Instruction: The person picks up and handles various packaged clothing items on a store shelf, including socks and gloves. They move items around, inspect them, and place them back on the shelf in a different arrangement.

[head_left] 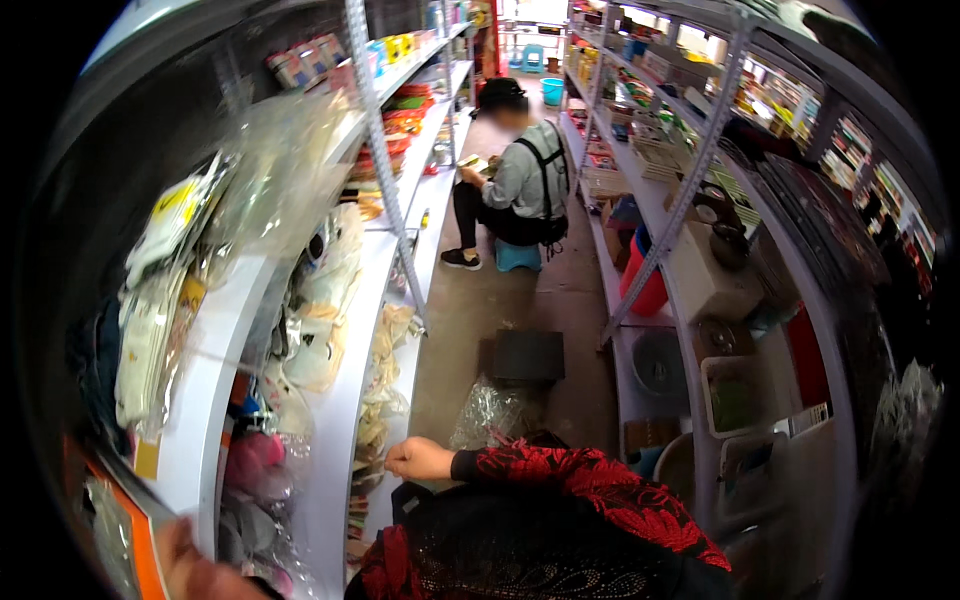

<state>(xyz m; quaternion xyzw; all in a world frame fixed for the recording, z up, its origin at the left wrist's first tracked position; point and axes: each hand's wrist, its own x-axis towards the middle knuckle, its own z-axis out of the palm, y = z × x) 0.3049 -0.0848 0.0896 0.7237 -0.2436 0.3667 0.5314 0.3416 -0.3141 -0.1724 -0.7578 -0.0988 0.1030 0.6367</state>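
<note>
At the lower left, my left hand [195,568] is smeared by motion, so its fingers do not show clearly. It is beside an orange-edged panel or packet [145,545] at the end of the left shelf. My right hand [420,458] reaches across my front, its fingers curled in and nothing visible in them. Close by on the lower left shelf are cream cloth goods [375,400]. Higher up, white gloves in clear packs [150,335] lie on the shelf. Pink items in clear wrap [255,458] sit below them.
A person [530,170] sits on a low blue stool [517,255] farther along the aisle. Before me on the floor are a dark box [529,356] and crumpled clear plastic [485,415]. Loaded metal racks stand on both sides; the right shelf holds plastic trays [728,395].
</note>
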